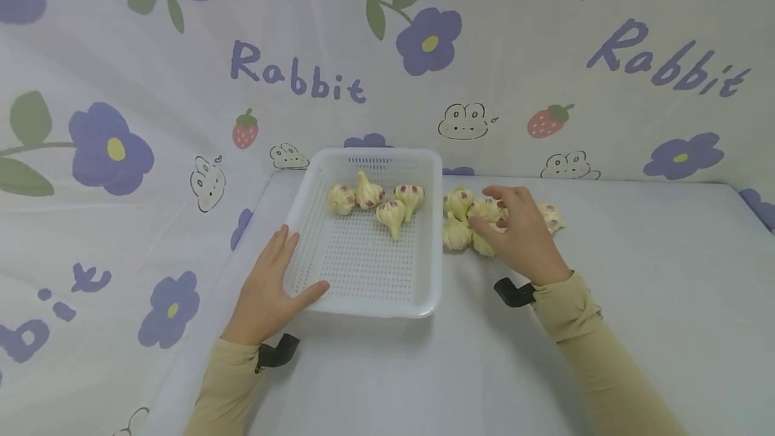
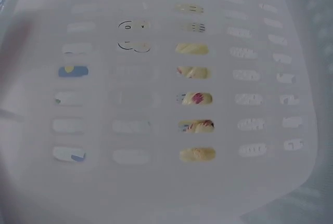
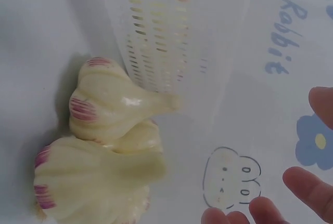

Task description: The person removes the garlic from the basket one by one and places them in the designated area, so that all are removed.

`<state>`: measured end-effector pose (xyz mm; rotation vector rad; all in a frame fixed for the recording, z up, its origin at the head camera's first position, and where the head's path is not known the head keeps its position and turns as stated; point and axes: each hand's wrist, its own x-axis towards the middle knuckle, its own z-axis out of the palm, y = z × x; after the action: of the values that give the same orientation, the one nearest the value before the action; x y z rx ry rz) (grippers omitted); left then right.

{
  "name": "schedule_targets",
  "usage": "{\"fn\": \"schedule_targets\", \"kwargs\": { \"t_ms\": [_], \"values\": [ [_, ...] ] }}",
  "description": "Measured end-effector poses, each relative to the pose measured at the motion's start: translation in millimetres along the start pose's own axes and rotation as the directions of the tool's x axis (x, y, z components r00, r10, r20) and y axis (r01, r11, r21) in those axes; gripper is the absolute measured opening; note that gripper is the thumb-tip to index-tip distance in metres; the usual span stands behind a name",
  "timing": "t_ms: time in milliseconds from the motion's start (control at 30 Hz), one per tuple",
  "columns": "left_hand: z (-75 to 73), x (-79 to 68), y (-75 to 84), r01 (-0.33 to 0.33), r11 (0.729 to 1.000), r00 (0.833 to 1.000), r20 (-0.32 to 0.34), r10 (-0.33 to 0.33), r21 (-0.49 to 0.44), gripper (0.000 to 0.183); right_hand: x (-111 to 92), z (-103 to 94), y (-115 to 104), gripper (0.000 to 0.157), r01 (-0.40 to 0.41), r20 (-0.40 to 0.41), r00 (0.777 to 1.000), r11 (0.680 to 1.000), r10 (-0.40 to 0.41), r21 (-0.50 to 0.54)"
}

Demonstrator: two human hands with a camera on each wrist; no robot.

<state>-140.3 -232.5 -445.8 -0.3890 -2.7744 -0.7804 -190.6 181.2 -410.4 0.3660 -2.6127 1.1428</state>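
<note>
The left hand (image 1: 264, 298) is resting, fingers spread, on the basket's near-left rim (image 1: 311, 303); the right hand (image 1: 522, 235), wide and empty, is hovering over garlic bulbs (image 1: 457, 235), best gripped singly.

Head: above, facing forward and down.
Left wrist: close up, facing basket (image 2: 99, 187).
Right wrist: close up, garlic (image 3: 99, 99) toward 8 o'clock.
Head/right-wrist overlap: garlic, basket.

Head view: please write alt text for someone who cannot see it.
A person's right fingers are over garlic bulbs beside a white basket holding four more; the left fingers are at its rim. Behind is a floral backdrop.
</note>
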Motion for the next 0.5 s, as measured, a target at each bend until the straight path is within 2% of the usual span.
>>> {"fn": "schedule_targets", "kwargs": {
  "t_ms": [267,500],
  "values": [
    [1.0,-1.0,-0.7,-0.005,1.0,1.0,-0.008,0.005,0.002,0.102,2.0,1.0,-2.9,0.055,0.027,-0.008,1.0,0.999,-0.027,-0.019],
    [1.0,-0.8,-2.1,-0.003,1.0,1.0,-0.01,0.003,-0.001,0.102,4.2,2.4,-11.0,0.053,0.041,-0.004,0.999,0.999,-0.041,0.011]
  ]
}}
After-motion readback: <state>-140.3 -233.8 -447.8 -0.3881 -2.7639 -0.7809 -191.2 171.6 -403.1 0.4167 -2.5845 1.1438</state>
